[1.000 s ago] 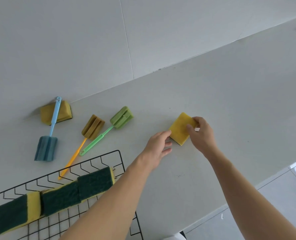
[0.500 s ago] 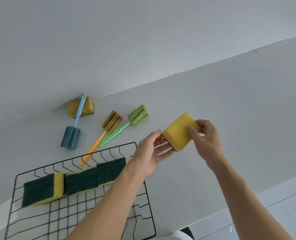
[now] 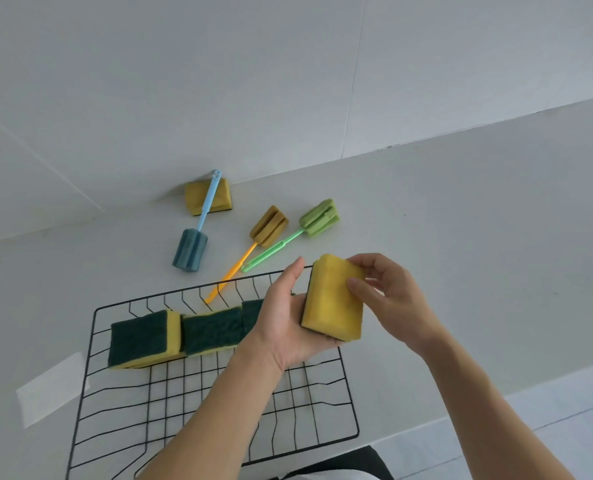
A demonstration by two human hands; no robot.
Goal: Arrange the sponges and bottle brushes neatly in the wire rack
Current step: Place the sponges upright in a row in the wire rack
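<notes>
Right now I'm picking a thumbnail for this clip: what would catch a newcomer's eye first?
First, the yellow sponge held in both hands, left hand and right hand, above the black wire rack. Next, the row of green-faced sponges along the rack's far side. Behind it, three bottle brushes lie loose on the counter.
</notes>
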